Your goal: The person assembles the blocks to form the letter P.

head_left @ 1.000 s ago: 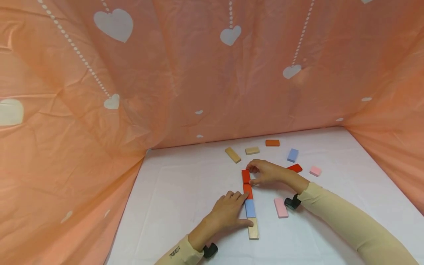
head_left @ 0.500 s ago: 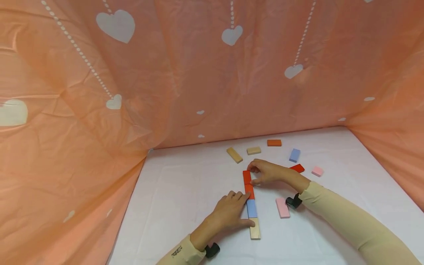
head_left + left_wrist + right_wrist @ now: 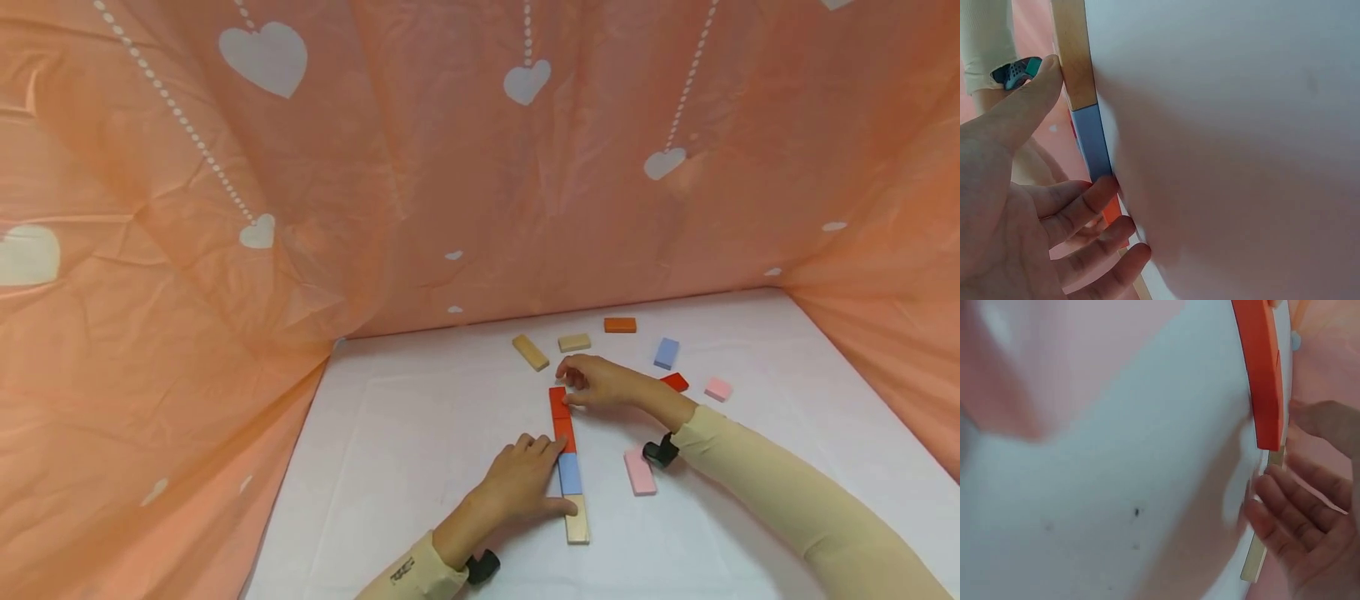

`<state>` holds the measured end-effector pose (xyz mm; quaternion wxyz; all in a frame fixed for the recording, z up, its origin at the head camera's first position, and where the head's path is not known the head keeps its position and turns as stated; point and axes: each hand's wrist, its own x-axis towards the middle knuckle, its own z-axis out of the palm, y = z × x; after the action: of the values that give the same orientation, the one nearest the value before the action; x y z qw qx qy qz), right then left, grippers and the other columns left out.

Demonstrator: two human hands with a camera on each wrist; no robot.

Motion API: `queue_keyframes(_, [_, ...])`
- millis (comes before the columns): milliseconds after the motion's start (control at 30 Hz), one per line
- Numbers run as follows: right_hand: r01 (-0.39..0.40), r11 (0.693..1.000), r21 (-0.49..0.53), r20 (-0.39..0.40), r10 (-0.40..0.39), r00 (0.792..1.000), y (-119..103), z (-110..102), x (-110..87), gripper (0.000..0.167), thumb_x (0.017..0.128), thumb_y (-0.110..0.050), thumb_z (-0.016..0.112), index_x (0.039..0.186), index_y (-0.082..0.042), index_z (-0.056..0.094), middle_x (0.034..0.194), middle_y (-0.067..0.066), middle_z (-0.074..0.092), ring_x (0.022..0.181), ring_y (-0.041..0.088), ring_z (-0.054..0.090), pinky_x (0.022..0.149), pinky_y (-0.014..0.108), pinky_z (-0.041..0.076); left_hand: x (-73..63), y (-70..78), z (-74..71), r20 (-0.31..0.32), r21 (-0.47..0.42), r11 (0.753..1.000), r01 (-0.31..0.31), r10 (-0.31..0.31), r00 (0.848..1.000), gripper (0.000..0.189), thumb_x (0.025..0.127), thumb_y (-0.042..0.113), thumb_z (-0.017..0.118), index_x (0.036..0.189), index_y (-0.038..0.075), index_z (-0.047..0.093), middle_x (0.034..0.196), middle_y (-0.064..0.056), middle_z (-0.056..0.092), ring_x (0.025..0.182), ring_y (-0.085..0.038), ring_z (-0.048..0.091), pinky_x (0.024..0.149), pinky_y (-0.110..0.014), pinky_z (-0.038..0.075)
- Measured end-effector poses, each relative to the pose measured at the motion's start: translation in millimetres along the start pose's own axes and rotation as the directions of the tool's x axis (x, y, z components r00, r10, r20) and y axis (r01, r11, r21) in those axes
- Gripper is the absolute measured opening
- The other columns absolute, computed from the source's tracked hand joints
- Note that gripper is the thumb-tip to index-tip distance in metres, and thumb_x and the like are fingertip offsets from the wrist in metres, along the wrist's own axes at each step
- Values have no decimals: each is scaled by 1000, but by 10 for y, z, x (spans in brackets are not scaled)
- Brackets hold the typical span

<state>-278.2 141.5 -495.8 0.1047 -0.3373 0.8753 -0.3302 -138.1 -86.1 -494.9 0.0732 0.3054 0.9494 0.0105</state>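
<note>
Four flat wooden blocks form a straight row end to end in the head view: a red block (image 3: 557, 402) farthest, then an orange-red block (image 3: 566, 433), a blue block (image 3: 570, 473) and a natural wood block (image 3: 577, 527) nearest. My left hand (image 3: 517, 479) lies along the row's left side, index fingertip on the orange-red block and thumb on the natural one. In the left wrist view its fingers (image 3: 1100, 200) are spread beside the row. My right hand (image 3: 600, 383) hovers by the red block's far end, loosely bent, holding nothing; the right wrist view shows its fingers (image 3: 1291, 519) apart from the block's end.
Beyond the row lie two natural blocks (image 3: 530, 352) and an orange block (image 3: 620, 325). To the right are a blue block (image 3: 666, 353), a red block (image 3: 674, 382) partly behind the right arm, a small pink block (image 3: 717, 389) and a longer pink block (image 3: 640, 472).
The small gap between the two red blocks has closed. My right hand has let go of the far red block and lifted slightly away from it. The left hand stays put.
</note>
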Motion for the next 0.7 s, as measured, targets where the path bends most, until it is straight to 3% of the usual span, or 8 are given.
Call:
queue_keyframes(267, [117,992,46,-113,-112,987,116,-86,229,44,93,-5,82,130,8,61,101,13,66,95,25,62,86,37,57,7,6,4,8,13,1000,9,-9,1000,100,85,74,78,161,17,49,141,0,62,125,-20,57,97,-35,53])
queue_keyframes(467, [72,995,76,-62,-67,996,59,-180,395,59,94,-8,83,143,8,53,117,21,64,110,35,62,100,51,55,7,6,-3,8,8,1000,8,-8,1000,101,83,74,79,160,16,49,142,-1,62,124,-21,57,96,-37,54])
queue_keyframes(700, [17,1000,-3,8,-17,1000,15,-244,569,65,95,-10,82,149,5,51,142,25,59,131,41,57,115,56,45,-16,30,-62,27,7,1000,17,-18,999,101,84,74,78,161,17,48,142,1,62,125,-20,56,97,-36,54])
